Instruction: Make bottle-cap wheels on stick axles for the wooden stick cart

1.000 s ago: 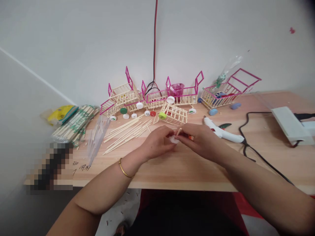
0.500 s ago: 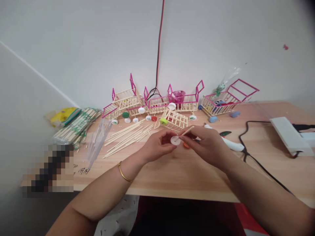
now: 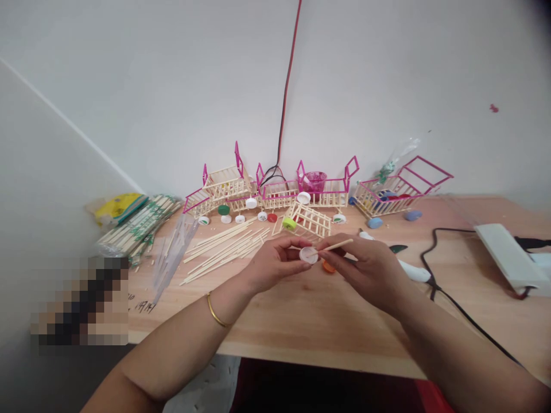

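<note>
My left hand [image 3: 278,261] pinches a white bottle cap [image 3: 309,255] by its edge, its hollow side turned toward me. In my right hand [image 3: 365,264] is a thin wooden stick [image 3: 338,245], gripped between thumb and fingers. The stick's tip reaches into the cap. An orange cap [image 3: 329,266] lies on the table just behind my right fingers. Beyond my hands rests a small stick frame [image 3: 312,221] with a yellow-green cap [image 3: 288,223] at its corner.
Several stick carts with magenta edges [image 3: 279,195] line the wall, with a magenta-stained cup [image 3: 315,182] among them. Loose sticks [image 3: 228,246] and bagged sticks [image 3: 138,223] lie left. A white glue gun [image 3: 413,271], black cable [image 3: 465,321] and white power box [image 3: 501,252] are on the right.
The view has tilted up slightly, so the scene sits lower. The cap's hollow side now faces me more, and the stick lies flatter, with its tip in the cap.
</note>
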Action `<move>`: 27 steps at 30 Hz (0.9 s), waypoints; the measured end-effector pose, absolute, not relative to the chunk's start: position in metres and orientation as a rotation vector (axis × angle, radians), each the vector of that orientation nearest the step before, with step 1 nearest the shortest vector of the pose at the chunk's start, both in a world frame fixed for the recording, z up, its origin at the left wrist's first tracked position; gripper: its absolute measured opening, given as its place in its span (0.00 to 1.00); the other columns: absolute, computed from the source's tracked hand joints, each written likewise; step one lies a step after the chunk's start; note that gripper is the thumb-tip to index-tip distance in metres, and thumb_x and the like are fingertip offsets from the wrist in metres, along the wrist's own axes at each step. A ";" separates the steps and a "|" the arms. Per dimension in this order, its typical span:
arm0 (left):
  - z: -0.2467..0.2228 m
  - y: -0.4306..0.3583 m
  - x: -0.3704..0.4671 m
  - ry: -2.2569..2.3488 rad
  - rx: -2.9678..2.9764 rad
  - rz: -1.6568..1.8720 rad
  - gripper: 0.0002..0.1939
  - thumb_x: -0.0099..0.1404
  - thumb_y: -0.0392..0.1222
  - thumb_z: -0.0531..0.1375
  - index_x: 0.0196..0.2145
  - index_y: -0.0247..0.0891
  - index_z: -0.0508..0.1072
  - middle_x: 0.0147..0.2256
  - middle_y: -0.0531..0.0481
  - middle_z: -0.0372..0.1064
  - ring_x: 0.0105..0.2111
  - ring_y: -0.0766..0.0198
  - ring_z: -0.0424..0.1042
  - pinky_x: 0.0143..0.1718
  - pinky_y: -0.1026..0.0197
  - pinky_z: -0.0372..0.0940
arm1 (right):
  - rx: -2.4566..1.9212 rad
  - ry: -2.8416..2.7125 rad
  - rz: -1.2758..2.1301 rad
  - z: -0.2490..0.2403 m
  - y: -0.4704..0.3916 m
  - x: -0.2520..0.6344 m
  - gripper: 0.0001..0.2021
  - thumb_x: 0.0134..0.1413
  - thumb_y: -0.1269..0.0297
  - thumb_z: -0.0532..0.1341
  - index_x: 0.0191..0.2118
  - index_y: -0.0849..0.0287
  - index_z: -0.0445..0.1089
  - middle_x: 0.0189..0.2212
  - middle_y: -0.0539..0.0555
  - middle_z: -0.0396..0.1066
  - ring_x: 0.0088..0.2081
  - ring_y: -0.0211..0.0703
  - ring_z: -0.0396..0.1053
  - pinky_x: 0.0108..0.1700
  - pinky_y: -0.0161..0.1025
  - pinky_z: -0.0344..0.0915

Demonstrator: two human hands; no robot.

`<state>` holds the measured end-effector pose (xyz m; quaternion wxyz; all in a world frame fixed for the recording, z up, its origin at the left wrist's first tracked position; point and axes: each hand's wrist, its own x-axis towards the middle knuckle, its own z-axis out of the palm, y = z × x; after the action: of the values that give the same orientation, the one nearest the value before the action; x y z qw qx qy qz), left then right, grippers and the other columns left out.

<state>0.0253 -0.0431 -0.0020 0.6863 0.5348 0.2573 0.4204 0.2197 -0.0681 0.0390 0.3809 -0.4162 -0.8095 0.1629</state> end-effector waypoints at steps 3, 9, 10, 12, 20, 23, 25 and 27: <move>-0.003 -0.043 0.025 0.597 1.187 0.927 0.20 0.49 0.34 0.70 0.41 0.35 0.74 0.39 0.46 0.72 0.40 0.63 0.73 0.44 0.59 0.65 | -1.051 -2.096 0.410 0.039 -0.068 0.221 0.06 0.60 0.65 0.57 0.37 0.56 0.72 0.33 0.52 0.76 0.32 0.39 0.73 0.34 0.36 0.66; -0.005 -0.043 0.024 0.606 1.211 0.932 0.20 0.49 0.33 0.70 0.41 0.35 0.74 0.40 0.46 0.72 0.40 0.63 0.72 0.44 0.59 0.64 | -1.054 -2.114 0.417 0.038 -0.067 0.223 0.07 0.60 0.65 0.56 0.37 0.57 0.72 0.32 0.52 0.76 0.32 0.40 0.73 0.33 0.36 0.66; -0.005 -0.043 0.024 0.603 1.217 0.938 0.20 0.49 0.33 0.70 0.41 0.35 0.75 0.40 0.46 0.72 0.40 0.63 0.72 0.44 0.59 0.64 | -1.052 -2.115 0.416 0.039 -0.067 0.223 0.07 0.60 0.64 0.56 0.37 0.57 0.71 0.32 0.52 0.76 0.32 0.40 0.73 0.33 0.36 0.66; -0.005 -0.043 0.025 0.597 1.229 0.947 0.20 0.49 0.33 0.70 0.41 0.35 0.75 0.41 0.46 0.72 0.40 0.63 0.72 0.44 0.58 0.64 | -1.054 -2.122 0.417 0.039 -0.067 0.223 0.07 0.60 0.64 0.56 0.37 0.57 0.71 0.31 0.52 0.75 0.32 0.39 0.72 0.32 0.35 0.65; -0.003 -0.044 0.026 0.587 1.275 0.963 0.20 0.49 0.34 0.70 0.41 0.35 0.75 0.40 0.46 0.71 0.40 0.63 0.71 0.44 0.59 0.64 | -1.064 -2.120 0.378 0.041 -0.068 0.222 0.06 0.59 0.64 0.57 0.35 0.57 0.72 0.29 0.50 0.75 0.29 0.38 0.71 0.31 0.35 0.65; -0.002 -0.045 0.027 0.584 1.276 0.966 0.20 0.49 0.35 0.70 0.41 0.35 0.75 0.40 0.46 0.71 0.40 0.63 0.71 0.45 0.58 0.64 | -1.064 -2.119 0.381 0.041 -0.069 0.222 0.06 0.59 0.64 0.57 0.34 0.57 0.72 0.31 0.51 0.76 0.29 0.38 0.71 0.32 0.35 0.65; -0.002 -0.046 0.027 0.585 1.280 0.969 0.20 0.49 0.36 0.70 0.41 0.35 0.75 0.39 0.46 0.71 0.40 0.63 0.70 0.44 0.58 0.64 | -1.071 -2.124 0.385 0.041 -0.069 0.222 0.06 0.59 0.64 0.57 0.34 0.56 0.72 0.31 0.52 0.76 0.30 0.39 0.72 0.32 0.36 0.65; -0.002 -0.046 0.027 0.588 1.288 0.973 0.20 0.48 0.36 0.70 0.41 0.35 0.75 0.39 0.46 0.71 0.40 0.63 0.70 0.44 0.58 0.64 | -1.071 -2.130 0.385 0.041 -0.069 0.222 0.06 0.59 0.64 0.57 0.34 0.56 0.72 0.31 0.52 0.76 0.30 0.40 0.72 0.32 0.37 0.65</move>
<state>0.0270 -0.0463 -0.0022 0.6532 0.5676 0.2593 0.4289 0.2219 -0.0691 0.0409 0.3551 -0.4145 -0.8245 0.1490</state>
